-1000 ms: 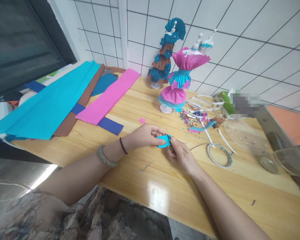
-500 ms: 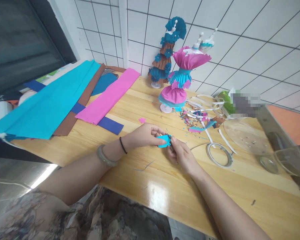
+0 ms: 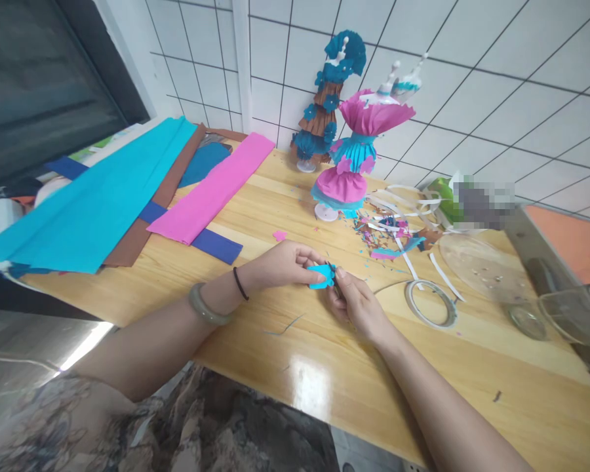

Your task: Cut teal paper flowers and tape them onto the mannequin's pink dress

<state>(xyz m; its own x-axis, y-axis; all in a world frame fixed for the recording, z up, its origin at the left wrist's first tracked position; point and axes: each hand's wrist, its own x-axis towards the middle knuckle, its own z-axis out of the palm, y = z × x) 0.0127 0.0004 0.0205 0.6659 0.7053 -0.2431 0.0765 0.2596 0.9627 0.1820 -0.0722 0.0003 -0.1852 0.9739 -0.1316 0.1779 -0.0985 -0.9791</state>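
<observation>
Between thumb and fingers, my left hand (image 3: 299,263) pinches a small folded piece of turquoise crepe paper (image 3: 318,276) just above the table. At the paper's right edge, my right hand (image 3: 354,298) is closed on what looks like small scissors (image 3: 331,267). Only their dark tips show; the handles are hidden inside my fingers. The paper's right edge looks notched where the tips meet it. Behind my left hand lies a pink paper flower (image 3: 280,235). A thin dark strip (image 3: 286,326) rests on the table in front of my hands.
Turquoise (image 3: 93,203) and pink crepe paper (image 3: 211,190) lie left, over brown and blue pieces. Two ruffled paper dolls, one pink and turquoise (image 3: 349,183), one teal and brown (image 3: 319,118), stand behind. Paper scraps (image 3: 388,229), a tape roll (image 3: 431,303) and a glass jar (image 3: 526,321) are right.
Hardly anything differs. My hands hold almost the same position on the turquoise paper, and the view has shifted very slightly.
</observation>
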